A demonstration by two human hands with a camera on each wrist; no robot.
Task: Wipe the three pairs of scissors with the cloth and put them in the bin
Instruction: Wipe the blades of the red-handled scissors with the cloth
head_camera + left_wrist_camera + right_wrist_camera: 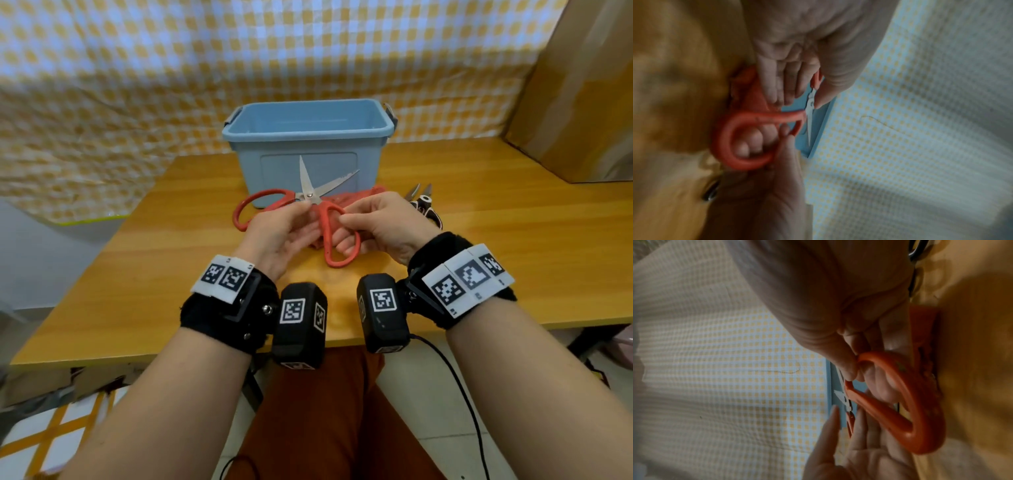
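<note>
Scissors point(310, 202), red-handled, stiff and light, blades splayed (sharp; hold by handles); right hand point(380, 226) pinches the near loop; left hand point(281, 236) pinches by the pivot.

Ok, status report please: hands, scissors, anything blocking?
Both hands hold red scissors, blades open: left hand near pivot, right hand on handle loop. Cloth underneath. Bin path clear.

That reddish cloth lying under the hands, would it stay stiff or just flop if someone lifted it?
The cloth lies crumpled and netted-looking on the table, so it probably droops when lifted. It looks thin, likely very light. Pushed, it would probably bunch rather than slide neatly.
</note>
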